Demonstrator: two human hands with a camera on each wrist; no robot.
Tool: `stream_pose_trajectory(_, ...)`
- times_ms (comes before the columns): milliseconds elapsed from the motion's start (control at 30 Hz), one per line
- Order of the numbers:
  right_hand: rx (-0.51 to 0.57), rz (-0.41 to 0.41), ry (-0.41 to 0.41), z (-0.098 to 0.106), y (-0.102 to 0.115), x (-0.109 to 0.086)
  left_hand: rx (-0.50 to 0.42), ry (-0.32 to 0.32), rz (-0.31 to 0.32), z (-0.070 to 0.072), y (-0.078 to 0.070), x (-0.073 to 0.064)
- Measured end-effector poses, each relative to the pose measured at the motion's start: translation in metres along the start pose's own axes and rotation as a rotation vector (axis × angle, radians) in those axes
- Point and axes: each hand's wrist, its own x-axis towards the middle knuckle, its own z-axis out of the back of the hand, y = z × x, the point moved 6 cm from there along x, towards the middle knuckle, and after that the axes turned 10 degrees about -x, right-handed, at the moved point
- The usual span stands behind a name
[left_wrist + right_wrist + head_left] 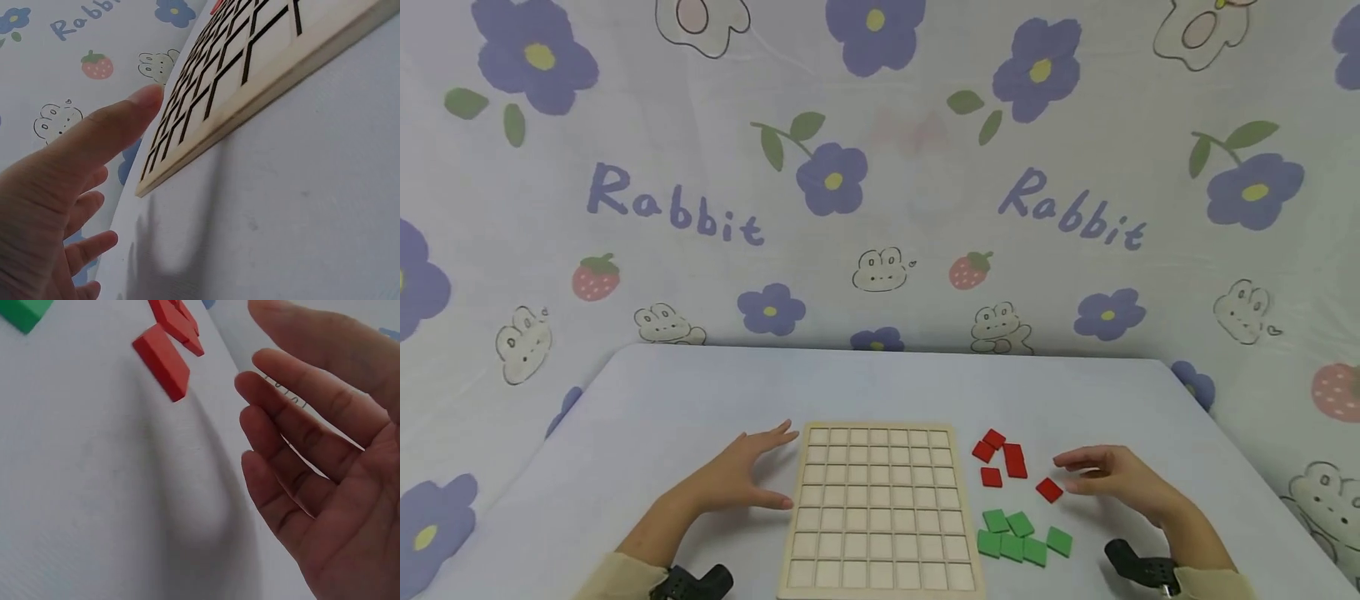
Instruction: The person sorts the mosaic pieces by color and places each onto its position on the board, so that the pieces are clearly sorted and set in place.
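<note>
A wooden grid board [880, 427] with rows of square recesses lies on the table. My left hand [737, 475] is at its left edge, fingers spread and holding nothing; in the left wrist view the thumb [119, 125] overlaps the board's corner area. On the other side, my right hand [1116, 479] hovers over the table with relaxed fingers and nothing in them. Nearest to its fingertips is a single red square tile [1049, 490], seen in the right wrist view as a thick red tile [161, 361] apart from the hand.
Several other red tiles [1015, 461] lie to the right of the board's upper half. Below them sits a group of green square tiles [1011, 547]. A patterned cloth [910, 208] hangs behind the white table [700, 383]. Each wrist carries a black camera mount [1142, 568].
</note>
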Motion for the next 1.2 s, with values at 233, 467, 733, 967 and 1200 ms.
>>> stream_pose_trajectory(233,0.017,0.001,0.020,-0.012,-0.011,0.004,-0.047,-0.036,-0.036,-0.006,0.008,0.000)
stream_pose_trajectory(467,0.046,0.033,-0.007,-0.015,-0.018,0.000,-0.071,-0.031,-0.052,-0.016,0.012,0.003)
stream_pose_trajectory(733,0.057,0.046,0.001,-0.018,-0.019,-0.001,-0.057,-0.030,-0.049,-0.027,0.012,0.009)
stream_pose_trajectory(967,0.009,0.057,0.000,-0.021,-0.019,-0.001,-0.037,-0.065,-0.046,-0.030,0.013,0.010)
stream_pose_trajectory(1200,-0.024,0.066,-0.016,-0.021,-0.018,0.000,-0.023,-0.064,-0.047,-0.033,0.013,0.011)
